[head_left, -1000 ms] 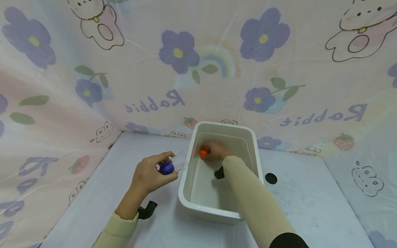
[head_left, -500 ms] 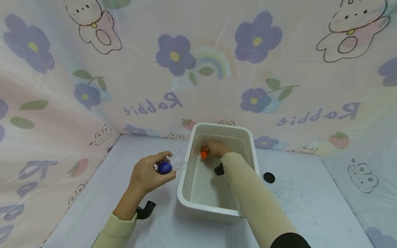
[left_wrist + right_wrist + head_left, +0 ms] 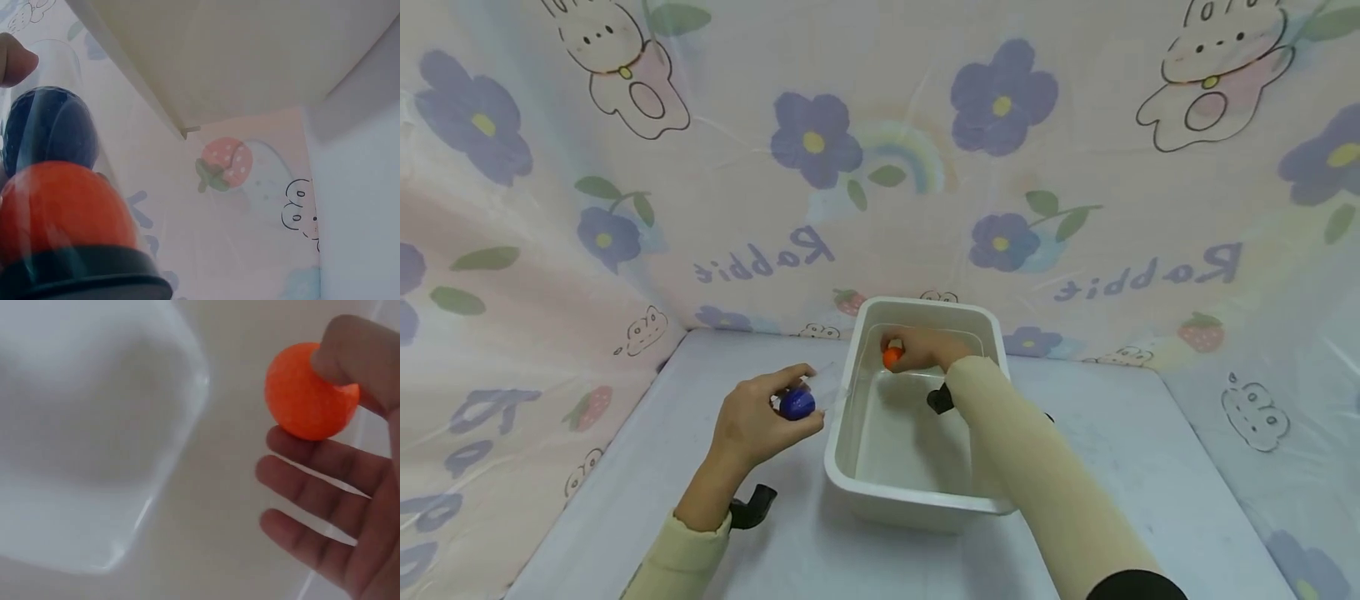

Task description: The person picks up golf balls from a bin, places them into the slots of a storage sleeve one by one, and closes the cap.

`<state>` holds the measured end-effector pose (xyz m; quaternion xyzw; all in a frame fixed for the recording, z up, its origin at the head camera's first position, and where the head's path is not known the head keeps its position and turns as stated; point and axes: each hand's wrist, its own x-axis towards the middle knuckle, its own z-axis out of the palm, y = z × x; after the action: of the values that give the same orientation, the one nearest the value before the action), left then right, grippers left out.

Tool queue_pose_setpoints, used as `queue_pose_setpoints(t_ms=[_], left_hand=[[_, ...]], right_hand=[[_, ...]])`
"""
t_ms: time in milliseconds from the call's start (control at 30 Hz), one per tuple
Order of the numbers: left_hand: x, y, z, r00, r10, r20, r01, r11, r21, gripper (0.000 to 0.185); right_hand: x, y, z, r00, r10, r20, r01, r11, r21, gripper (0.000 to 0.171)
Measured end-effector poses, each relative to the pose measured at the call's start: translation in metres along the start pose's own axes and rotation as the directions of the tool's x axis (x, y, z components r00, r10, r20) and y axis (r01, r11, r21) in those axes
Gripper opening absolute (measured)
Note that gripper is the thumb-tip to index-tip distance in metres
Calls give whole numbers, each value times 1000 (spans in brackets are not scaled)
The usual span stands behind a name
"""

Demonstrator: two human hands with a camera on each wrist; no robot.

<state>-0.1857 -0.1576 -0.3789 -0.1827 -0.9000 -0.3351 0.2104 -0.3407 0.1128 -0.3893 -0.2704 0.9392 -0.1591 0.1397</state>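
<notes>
Fingers of my right hand (image 3: 925, 348) now pinch the orange ball (image 3: 308, 392) higher above the white tub (image 3: 917, 504), while my left hand (image 3: 752, 421) grips what looks like a clear tube (image 3: 62, 125).

Bin (image 3: 857, 400) walls box in right hand (image 3: 928, 348) w/ orange ball (image 3: 892, 357) — exit is upward only. Left hand (image 3: 752, 421) w/ clear tube (image 3: 820, 392) sits just beside bin's left wall — bare table (image 3: 625, 467) to its left, printed backdrop (image 3: 880, 167) close behind.
</notes>
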Motion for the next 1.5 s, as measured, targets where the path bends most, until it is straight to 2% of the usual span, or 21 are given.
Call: queue_pose_setpoints(t_ms=[133, 333, 733, 833, 1000, 1267, 1500], left_hand=[[1, 2, 0, 1000, 11, -2, -11, 1000, -4, 45], [1, 4, 0, 1000, 14, 4, -14, 1000, -10, 45], [2, 6, 2, 1000, 24, 0, -24, 1000, -12, 44], [2, 7, 2, 1000, 15, 5, -15, 1000, -10, 43], [1, 8, 2, 1000, 13, 8, -13, 1000, -7, 44], [1, 12, 1, 1000, 18, 12, -18, 1000, -12, 45], [1, 14, 0, 999, 32, 9, -32, 999, -11, 44]], right_hand=[[-3, 0, -9, 997, -50, -54, 51, 999, 10, 36], [-15, 3, -16, 992, -30, -124, 46, 990, 131, 37], [-34, -1, -26, 979, 3, -206, 26, 990, 141, 43], [-39, -5, -28, 969, 4, -248, 40, 984, 173, 43], [-46, -9, -30, 942, -34, -335, 110, 971, 212, 44], [-60, -17, -29, 929, -27, -369, 129, 958, 254, 42], [-76, -29, -30, 904, -51, -424, 184, 943, 278, 38]])
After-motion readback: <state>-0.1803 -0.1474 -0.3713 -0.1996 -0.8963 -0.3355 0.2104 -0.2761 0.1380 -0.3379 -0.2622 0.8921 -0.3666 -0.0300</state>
